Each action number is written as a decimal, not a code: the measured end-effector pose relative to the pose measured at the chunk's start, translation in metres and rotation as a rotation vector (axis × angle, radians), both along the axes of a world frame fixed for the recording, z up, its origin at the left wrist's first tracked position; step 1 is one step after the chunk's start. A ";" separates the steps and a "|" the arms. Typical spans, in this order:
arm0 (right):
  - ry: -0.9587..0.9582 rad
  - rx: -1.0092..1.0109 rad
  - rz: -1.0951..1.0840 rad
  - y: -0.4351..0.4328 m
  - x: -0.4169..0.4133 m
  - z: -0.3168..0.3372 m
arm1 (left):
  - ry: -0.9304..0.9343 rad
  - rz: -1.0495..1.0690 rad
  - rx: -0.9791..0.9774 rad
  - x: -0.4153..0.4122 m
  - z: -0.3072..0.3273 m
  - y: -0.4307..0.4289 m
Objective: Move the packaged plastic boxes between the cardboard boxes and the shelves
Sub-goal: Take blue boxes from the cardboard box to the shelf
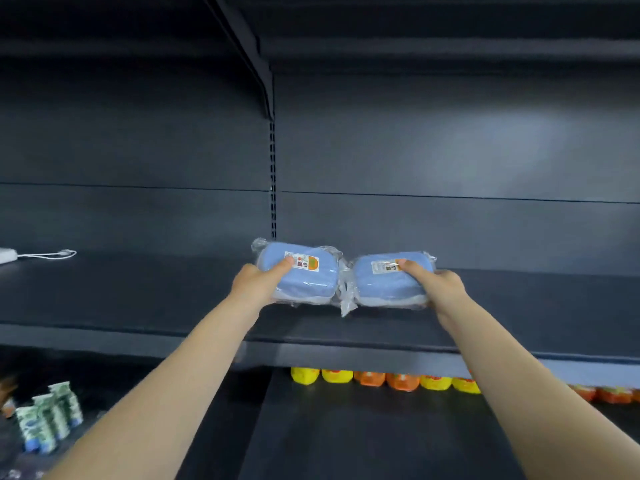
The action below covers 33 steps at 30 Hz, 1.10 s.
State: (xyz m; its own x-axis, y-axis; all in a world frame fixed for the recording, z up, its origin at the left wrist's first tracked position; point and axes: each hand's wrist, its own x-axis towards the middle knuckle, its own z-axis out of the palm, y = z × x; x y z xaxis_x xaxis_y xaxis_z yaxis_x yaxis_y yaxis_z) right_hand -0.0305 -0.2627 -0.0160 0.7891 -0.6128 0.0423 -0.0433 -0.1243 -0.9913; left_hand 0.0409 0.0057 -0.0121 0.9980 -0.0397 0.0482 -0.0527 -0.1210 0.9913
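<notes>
Two blue plastic boxes in clear wrap sit side by side over the dark shelf (519, 306), their wraps touching in the middle. My left hand (256, 282) grips the left box (308, 282) from its left end, thumb on the labelled top. The right box (388, 285) is held the same way by my right hand (440, 285), from its right end. Whether the boxes rest on the shelf or hover just above it I cannot tell. No cardboard box is in view.
A white cable and plug (45, 254) lie at the shelf's far left. On the shelf below stand yellow and orange packs (384, 379) and, at lower left, green-and-white packs (48, 420). A shelf bracket (256, 64) slants overhead.
</notes>
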 end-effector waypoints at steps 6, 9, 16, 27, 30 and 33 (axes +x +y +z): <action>0.191 -0.269 -0.094 0.001 0.112 0.002 | -0.045 0.046 0.211 0.126 -0.001 -0.012; 0.273 -0.380 -0.108 0.001 0.150 -0.001 | -0.055 0.033 0.401 0.165 -0.006 -0.020; 0.394 -0.681 -0.160 0.002 0.187 -0.018 | -0.173 0.052 0.749 0.206 -0.021 -0.026; 0.194 -1.050 0.163 -0.010 0.181 -0.015 | -0.527 -0.284 0.812 0.216 -0.017 -0.019; 0.200 -1.041 0.133 -0.011 0.190 -0.016 | -0.544 -0.285 0.786 0.226 -0.020 -0.022; 0.200 -1.016 0.106 -0.008 0.201 -0.018 | -0.583 -0.223 0.790 0.233 -0.026 -0.030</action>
State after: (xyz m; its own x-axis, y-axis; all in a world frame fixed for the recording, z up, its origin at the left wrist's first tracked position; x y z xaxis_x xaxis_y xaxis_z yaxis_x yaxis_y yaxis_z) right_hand 0.1708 -0.2710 -0.0344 0.8862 -0.2887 0.3623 -0.1354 -0.9094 -0.3933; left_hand 0.2741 -0.0242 -0.0379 0.7932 -0.4540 0.4058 -0.6053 -0.6608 0.4439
